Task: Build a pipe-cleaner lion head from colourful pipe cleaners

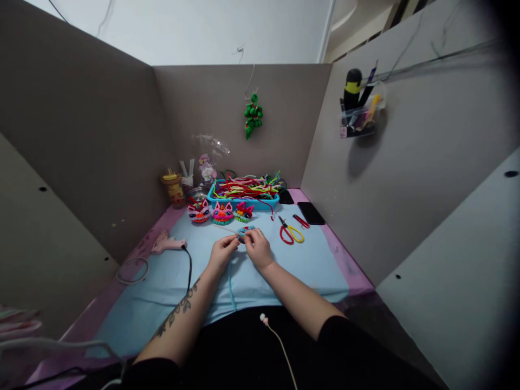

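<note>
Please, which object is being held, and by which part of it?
A small blue-red piece, held at its right side by the right hand. The left hand is at its left edge; that hand's exact grip cannot be told.

Before you, a table covered by a light blue cloth with pink surface showing along its edges fills the frame's lower middle. Near the center, your blue tray sits toward the far edge, with three colorful animal-head figures lined up just in front. Left of center you have a pink glue gun lying on its side; farther left is a pale ring. Right of center lie your red-and-yellow-handled pliers, a small red tool and a black phone.
</note>
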Available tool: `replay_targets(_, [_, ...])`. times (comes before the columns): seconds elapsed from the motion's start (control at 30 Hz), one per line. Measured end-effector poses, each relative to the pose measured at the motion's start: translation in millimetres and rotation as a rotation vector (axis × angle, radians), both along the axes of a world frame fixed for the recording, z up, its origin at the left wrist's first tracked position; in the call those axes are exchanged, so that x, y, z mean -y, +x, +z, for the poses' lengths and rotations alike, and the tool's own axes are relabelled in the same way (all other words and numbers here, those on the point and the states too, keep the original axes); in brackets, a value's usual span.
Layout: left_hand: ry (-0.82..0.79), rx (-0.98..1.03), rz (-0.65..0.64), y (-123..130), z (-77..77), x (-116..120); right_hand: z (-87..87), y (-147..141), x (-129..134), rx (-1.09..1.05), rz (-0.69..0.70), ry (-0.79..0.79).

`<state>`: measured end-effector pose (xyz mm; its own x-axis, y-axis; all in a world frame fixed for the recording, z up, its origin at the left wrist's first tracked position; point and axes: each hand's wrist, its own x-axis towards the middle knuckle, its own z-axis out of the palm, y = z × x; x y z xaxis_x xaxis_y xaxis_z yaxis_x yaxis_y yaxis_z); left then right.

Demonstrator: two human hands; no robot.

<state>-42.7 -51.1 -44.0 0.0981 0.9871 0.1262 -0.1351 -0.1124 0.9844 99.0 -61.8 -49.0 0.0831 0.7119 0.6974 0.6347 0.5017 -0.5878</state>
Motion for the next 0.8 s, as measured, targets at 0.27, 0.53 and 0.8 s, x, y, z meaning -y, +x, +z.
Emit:
replay_targets(0.27, [-0.004, -0.039, 0.013, -0.2, -1.3, -0.9, -1.6, -0.5, -0.8, -0.012, 0.007, -0.017])
replay_targets(0.53, [-0.020, 0.002, 0.010, 1.0, 3.4, 1.8, 0.8, -0.5, 0.3, 0.000, 0.003, -0.003])
replay_targets(0.8, [-0.049, 0.040, 0.001, 1.4, 3.9, 1.6, -0.7, -0.7, 0.3, 0.000, -0.004, -0.012])
